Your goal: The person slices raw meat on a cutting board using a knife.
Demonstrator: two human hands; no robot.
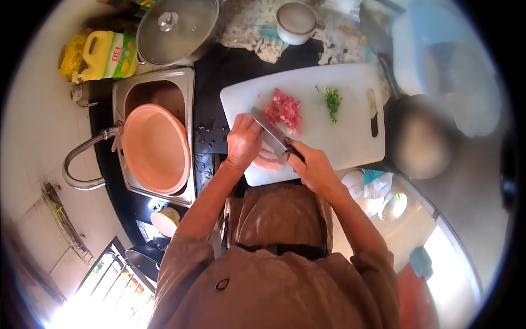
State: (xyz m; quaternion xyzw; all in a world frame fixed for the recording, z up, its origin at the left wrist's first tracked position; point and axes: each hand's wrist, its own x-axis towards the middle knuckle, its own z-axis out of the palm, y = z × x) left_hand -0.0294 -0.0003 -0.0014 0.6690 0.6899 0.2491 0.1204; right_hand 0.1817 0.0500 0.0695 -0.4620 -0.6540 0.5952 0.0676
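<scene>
My right hand (pixel 315 167) is wrapped around the dark handle of a kitchen knife (pixel 270 128), its blade slanting up and left over the white cutting board (pixel 350 137). My left hand (pixel 244 143) sits close to the blade near its tip, fingers curled; what they grip is hidden. A larger piece of raw meat (pixel 267 161) lies between my hands, partly under the knife and right hand. Beyond the blade is a heap of chopped raw meat (pixel 283 111). Chopped green herbs (pixel 330 101) form a small pile farther right on the board.
On the left, an orange-pink basin (pixel 156 148) sits in the steel sink (pixel 190 104) beside a curved faucet (pixel 82 156). A lidded pot (pixel 178 30), yellow oil jug (pixel 107 55) and white cup (pixel 296 24) stand behind. A blurred pan (pixel 422 140) is right of the board.
</scene>
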